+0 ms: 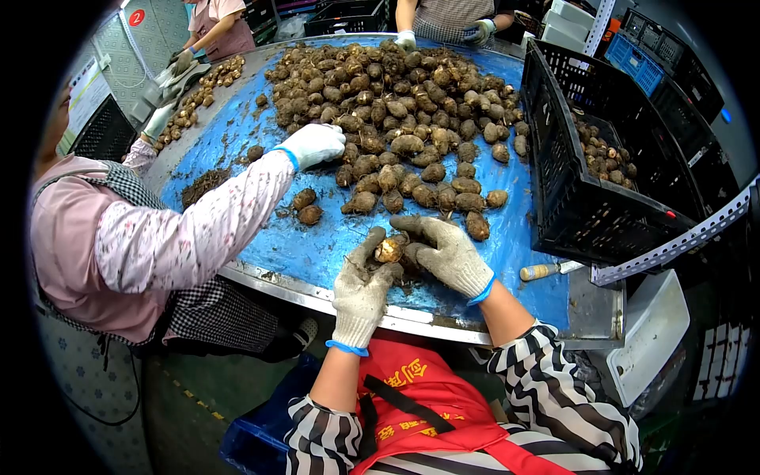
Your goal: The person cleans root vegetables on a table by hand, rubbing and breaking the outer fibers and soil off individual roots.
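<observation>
Both of my hands wear soiled white knit gloves with blue cuffs, near the front edge of the blue-covered table point(317, 273). A brown tuber with a pale, peeled-looking patch point(390, 248) is between them. My left hand point(362, 289) has its fingers closed round the tuber's left side. My right hand point(450, 255) grips it from the right, thumb and fingers bent inward. Another dark lump beneath the right fingers is partly hidden. Just beyond the hands lies a large heap of soil-covered tubers point(396, 119). A wooden-handled knife point(546, 271) lies to the right.
A co-worker's gloved hand point(313, 146) reaches into the heap from the left. Two other people stand at the far side. A black crate point(609, 207) holding tubers point(606, 154) is at the right, with a white bin point(653, 336) below it.
</observation>
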Motion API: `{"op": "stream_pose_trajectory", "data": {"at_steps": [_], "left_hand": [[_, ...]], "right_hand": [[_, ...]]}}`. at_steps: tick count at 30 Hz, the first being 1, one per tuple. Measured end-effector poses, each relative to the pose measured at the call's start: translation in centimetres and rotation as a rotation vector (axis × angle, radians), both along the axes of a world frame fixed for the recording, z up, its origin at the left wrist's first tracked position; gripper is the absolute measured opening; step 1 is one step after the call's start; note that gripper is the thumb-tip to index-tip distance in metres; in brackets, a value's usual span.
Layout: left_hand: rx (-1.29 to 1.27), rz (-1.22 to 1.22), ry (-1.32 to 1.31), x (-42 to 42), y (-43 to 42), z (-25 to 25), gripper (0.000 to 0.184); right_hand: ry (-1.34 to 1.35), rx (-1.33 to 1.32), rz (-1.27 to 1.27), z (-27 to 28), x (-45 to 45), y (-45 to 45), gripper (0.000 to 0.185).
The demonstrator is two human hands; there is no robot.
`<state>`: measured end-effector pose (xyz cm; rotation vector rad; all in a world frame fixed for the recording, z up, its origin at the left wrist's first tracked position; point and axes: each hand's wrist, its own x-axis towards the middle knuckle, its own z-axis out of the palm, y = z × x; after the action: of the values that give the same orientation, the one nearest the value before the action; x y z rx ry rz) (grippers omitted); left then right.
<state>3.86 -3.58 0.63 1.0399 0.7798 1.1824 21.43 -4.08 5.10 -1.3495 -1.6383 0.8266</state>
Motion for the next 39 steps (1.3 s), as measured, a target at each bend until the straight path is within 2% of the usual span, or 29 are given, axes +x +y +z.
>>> {"op": "stream_pose_trajectory", "data": {"at_steps": [3,6,9,11,12,15,16,19,20,21,23,26,27,29,30,32,33,37,39], "left_hand": [[0.022,0.029,0.011,0.0,0.0,-0.4,0.056],[0.042,0.017,0.070,-0.1,0.2,-0.7,0.052],[-0.008,-0.020,0.093,-0.3,0.3,0.1,0.048],[0.010,0.000,0.075,-0.3,0.2,-0.2,0.047],[-0.011,-0.012,0.083,-0.4,0.3,0.0,0.047],[-0.065,-0.037,0.060,-0.6,0.5,0.5,0.047],[-0.082,-0.035,0.025,-0.6,0.6,0.4,0.047],[-0.091,-0.022,-0.012,-0.8,0.6,0.6,0.049],[-0.086,-0.017,-0.015,-0.8,0.5,0.7,0.050],[-0.077,-0.020,-0.015,-0.8,0.6,0.7,0.050],[-0.060,-0.026,-0.013,-0.7,0.5,0.6,0.052],[-0.060,-0.017,0.014,-0.6,0.7,0.4,0.056],[-0.053,-0.018,-0.006,-0.6,0.7,0.3,0.057],[-0.039,-0.022,-0.049,-0.5,0.8,0.0,0.060],[-0.032,-0.048,-0.112,-0.4,0.9,-0.1,0.060],[-0.019,-0.099,-0.238,-0.5,1.0,-0.3,0.062],[-0.036,-0.097,-0.184,-0.7,1.0,-0.2,0.061],[-0.093,-0.118,0.001,-0.9,1.1,0.4,0.057],[-0.102,-0.109,0.029,-0.9,0.9,0.5,0.055]], "right_hand": [[0.048,0.078,0.030,-0.3,-0.2,0.0,0.031],[-0.300,0.313,0.097,-1.9,1.0,0.7,0.023],[-0.403,0.544,0.040,-1.6,0.8,0.2,0.018],[-0.330,0.541,0.017,-1.4,0.5,0.1,0.015],[-0.293,0.538,0.001,-1.5,0.4,0.0,0.014],[0.049,0.131,-0.037,-1.7,-0.5,0.1,0.013],[0.222,0.041,-0.058,-0.7,-1.0,-0.2,0.018],[0.313,-0.099,-0.255,-0.1,0.2,0.5,0.026],[0.333,-0.064,-0.287,-0.8,0.8,0.8,0.028],[0.205,0.017,-0.296,-0.6,1.2,0.6,0.029],[0.143,0.120,-0.240,0.2,1.0,0.3,0.031],[0.156,-0.088,-0.063,1.4,0.8,-0.2,0.033],[0.083,-0.023,-0.043,0.9,0.5,-0.1,0.032],[-0.184,0.269,0.032,-0.1,0.5,0.3,0.035],[-0.290,0.411,0.076,-0.8,0.6,0.8,0.029],[-0.358,0.570,0.010,-1.6,0.3,0.5,0.024],[-0.391,0.649,-0.022,-1.6,-0.2,0.4,0.021],[-0.376,0.578,-0.139,-2.3,-0.9,0.9,0.016],[-0.295,0.398,-0.214,-1.9,-0.7,0.6,0.013]]}}
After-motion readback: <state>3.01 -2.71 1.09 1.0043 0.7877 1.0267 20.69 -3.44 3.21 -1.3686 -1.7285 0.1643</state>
